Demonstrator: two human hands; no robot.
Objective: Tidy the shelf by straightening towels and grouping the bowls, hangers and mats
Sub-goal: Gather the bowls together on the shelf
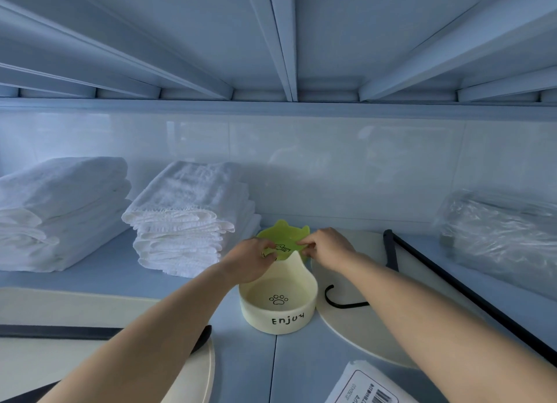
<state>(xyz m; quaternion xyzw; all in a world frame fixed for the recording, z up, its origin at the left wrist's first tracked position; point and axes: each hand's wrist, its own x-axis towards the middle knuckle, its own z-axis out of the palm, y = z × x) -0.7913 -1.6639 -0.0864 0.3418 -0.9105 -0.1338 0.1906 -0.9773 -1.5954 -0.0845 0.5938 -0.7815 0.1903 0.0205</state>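
A green cat-ear bowl stands at mid-shelf, just behind a cream bowl marked "Enjoy" with a paw print inside. My left hand pinches the green bowl's near rim on the left; my right hand pinches it on the right. Two stacks of white towels sit to the left: a bulky one and a neater folded one. A black hanger lies across a round cream mat on the right.
A clear plastic-wrapped pack lies at the far right. A labelled white packet is at the near edge. Another cream mat with a dark strip sits at the lower left. The shelf above hangs low overhead.
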